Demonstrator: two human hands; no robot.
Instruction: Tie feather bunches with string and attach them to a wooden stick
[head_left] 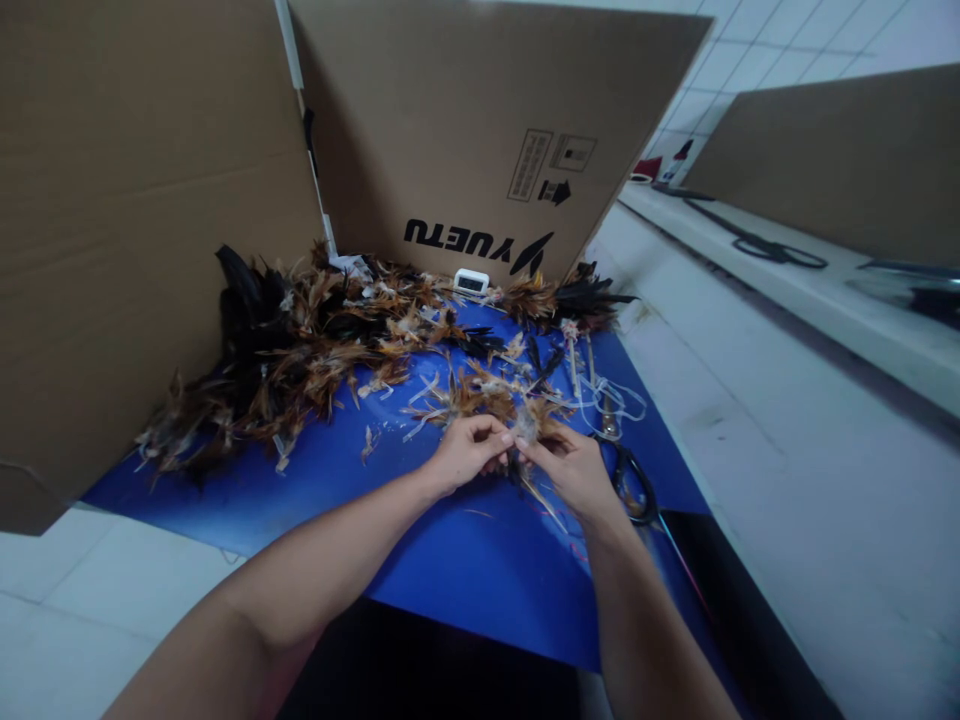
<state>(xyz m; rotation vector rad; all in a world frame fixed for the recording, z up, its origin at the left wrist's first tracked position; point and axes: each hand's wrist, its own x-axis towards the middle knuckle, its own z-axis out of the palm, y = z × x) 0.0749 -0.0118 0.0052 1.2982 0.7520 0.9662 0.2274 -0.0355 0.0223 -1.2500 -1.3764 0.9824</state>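
Observation:
Over the blue tabletop (480,580), my left hand (469,455) and my right hand (577,468) meet, thumbs and fingertips pinched together. Between them is a small tuft of brown and grey feathers (529,422), its fluffy base uppermost. Both hands are closed on it; the fingers hide its lower part. Loose brown feathers (480,385) lie just beyond my fingertips. Beside my right wrist are black-handled scissors (637,490), partly covered by the hand. A loop of pale string (622,405) lies behind them.
A large heap of brown and black feathers (300,350) covers the table's back left. A small white digital display (471,282) stands against the cardboard box wall (480,130). More cardboard (150,200) rises at left. Another pair of scissors (776,250) rests on the ledge at right.

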